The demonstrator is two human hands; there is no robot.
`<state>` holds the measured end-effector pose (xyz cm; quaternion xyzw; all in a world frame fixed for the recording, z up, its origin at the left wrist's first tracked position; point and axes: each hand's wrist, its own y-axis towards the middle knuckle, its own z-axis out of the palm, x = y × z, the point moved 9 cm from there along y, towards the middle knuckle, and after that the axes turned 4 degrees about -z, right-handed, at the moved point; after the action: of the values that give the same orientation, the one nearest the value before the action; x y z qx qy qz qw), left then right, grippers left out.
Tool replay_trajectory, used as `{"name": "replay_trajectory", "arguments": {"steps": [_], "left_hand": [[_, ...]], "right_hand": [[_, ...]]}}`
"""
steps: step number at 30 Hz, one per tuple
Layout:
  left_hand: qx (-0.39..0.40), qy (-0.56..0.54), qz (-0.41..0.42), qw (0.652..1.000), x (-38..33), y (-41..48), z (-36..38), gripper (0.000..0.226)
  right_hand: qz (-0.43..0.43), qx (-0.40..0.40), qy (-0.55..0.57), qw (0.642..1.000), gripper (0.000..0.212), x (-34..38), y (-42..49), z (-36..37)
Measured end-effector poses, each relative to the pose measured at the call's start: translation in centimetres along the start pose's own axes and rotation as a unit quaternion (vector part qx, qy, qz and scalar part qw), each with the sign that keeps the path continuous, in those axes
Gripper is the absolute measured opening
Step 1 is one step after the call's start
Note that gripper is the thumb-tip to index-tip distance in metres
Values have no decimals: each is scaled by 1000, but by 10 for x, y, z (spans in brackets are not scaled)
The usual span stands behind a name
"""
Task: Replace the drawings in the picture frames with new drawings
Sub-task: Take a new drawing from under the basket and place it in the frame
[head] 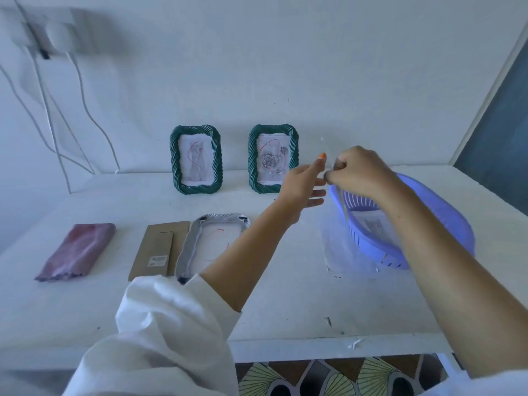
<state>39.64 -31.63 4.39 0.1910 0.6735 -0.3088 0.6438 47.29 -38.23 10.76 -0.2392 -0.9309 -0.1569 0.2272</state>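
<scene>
Two green picture frames with twisted, rope-like borders stand upright at the back of the white table [285, 304], against the wall: the left frame [196, 159] holds a pale pencil drawing of a cat crossed by a red scribble, the right frame [273, 158] a shaded rose, also marked in red. In front of them a third frame [213, 244] lies face down (its silvery back is open, showing white paper with red lines), beside a brown cardboard backing [160, 250] and, further left, a folded purplish cloth [77, 251]. To the right sits a lilac slotted basket [445, 224] with a faint cat drawing [371, 222] lying inside. Above its near rim the right hand [360, 175] is curled closed, pinching a thin, see-through sheet [341, 195] that hangs blurred beneath it. The left hand [304, 184], sleeve pushed up, reaches toward it with fingers spread loose, holding nothing.
</scene>
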Motion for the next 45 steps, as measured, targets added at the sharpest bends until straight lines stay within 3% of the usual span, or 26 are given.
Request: {"name": "replay_trajectory", "arguments": {"steps": [2, 4, 6, 9, 12, 13, 18, 23, 26, 29, 32, 36, 38, 42, 45], "left_hand": [[-18, -11, -1, 1000, 1, -5, -29, 27], [-86, 15, 9, 996, 7, -7, -75, 31], [-142, 44, -6, 989, 22, -8, -123, 29], [-162, 64, -63, 983, 54, -9, -182, 27], [-151, 64, -109, 980, 81, -13, -210, 20], [-150, 77, -117, 979, 88, -13, -217, 21], [-123, 291, -117, 941, 110, -8, -236, 12], [-128, 359, -92, 920, 114, -2, -241, 27], [-125, 386, -88, 910, 111, -1, -240, 30], [-117, 399, -81, 906, 109, -1, -236, 6], [-117, 405, -81, 903, 111, 1, -236, 21], [-110, 426, -85, 894, 113, 3, -235, 6], [-110, 433, -92, 890, 115, 5, -235, 17], [-109, 434, -96, 889, 114, 5, -234, 10], [-106, 438, -95, 888, 115, 7, -234, 21]], "right_hand": [[-50, 67, 8, 996, 17, 35, 0, 42], [-72, 124, 76, 987, 15, 58, -2, 78], [-50, 127, 160, 978, 19, 60, 2, 105], [42, 73, 202, 976, 32, 45, 7, 141], [176, 133, 392, 893, 26, 42, -8, 197], [191, 130, 406, 884, 21, 44, -10, 210], [199, 71, 281, 936, 18, 31, -10, 227], [146, 44, 159, 976, 22, 44, -9, 224], [146, 39, 125, 981, 15, 45, -6, 228], [152, 33, 102, 983, 20, 45, -5, 226], [158, 32, 93, 983, 24, 45, -4, 227], [172, 47, 72, 981, 28, 44, -2, 230], [180, 59, 72, 979, 28, 42, -1, 232], [176, 74, 57, 980, 24, 43, 1, 233], [162, 77, 13, 984, 14, 47, 2, 232]]}}
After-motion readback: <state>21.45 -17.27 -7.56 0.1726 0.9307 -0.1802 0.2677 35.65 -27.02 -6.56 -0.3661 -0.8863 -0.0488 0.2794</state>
